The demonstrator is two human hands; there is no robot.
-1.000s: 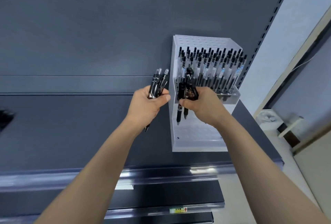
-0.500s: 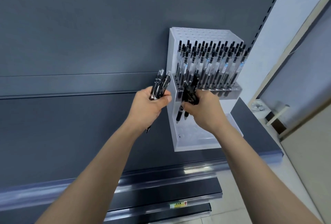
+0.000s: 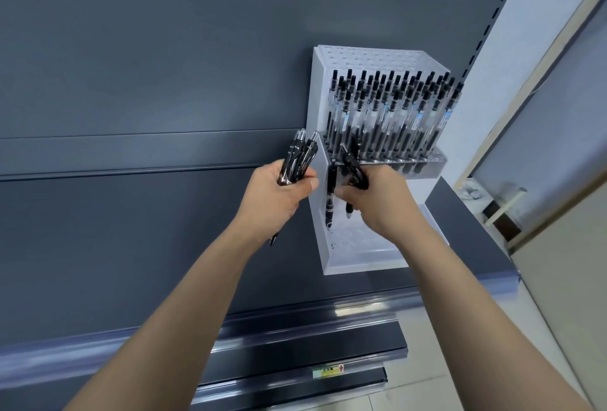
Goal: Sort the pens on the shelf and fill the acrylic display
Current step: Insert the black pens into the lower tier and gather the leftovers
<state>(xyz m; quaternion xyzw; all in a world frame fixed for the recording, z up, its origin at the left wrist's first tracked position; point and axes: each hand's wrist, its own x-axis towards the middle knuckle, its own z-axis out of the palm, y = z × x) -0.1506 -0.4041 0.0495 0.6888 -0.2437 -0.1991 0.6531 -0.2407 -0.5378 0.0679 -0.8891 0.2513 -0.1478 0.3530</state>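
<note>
Holding pens in both hands at the acrylic display (image 3: 361, 267), which stands on the dark shelf (image 3: 131, 246) against the back panel. Left hand (image 3: 279, 195): fingers curled round a bundle of black pens (image 3: 297, 161), clicker ends up, the bundle just outside the display's left wall. Right hand (image 3: 377, 203): fingers closed on a few pens, in front of the display. One pen (image 3: 331, 193) hangs out on its thumb side, long axis near upright, writing tip down. Upper tier (image 3: 423, 167) carries packed rows of clear-barrelled pens (image 3: 394, 115), all upright. Lower tray (image 3: 354, 246) shows rows of holes; no pens seated there that I can make out. Key relation: the upright pen's tip sits above the tray's left side, near the left wall and apart from the holes beneath. Its axis roughly matches the holes, so I judge the next move to be a straight drop with little turning. Right hand is the nearer to the tray; the left serves as stock. Which hole lies under the tip cannot be told. Likely risk: the other pens in the right grip crowding the descent.
</note>
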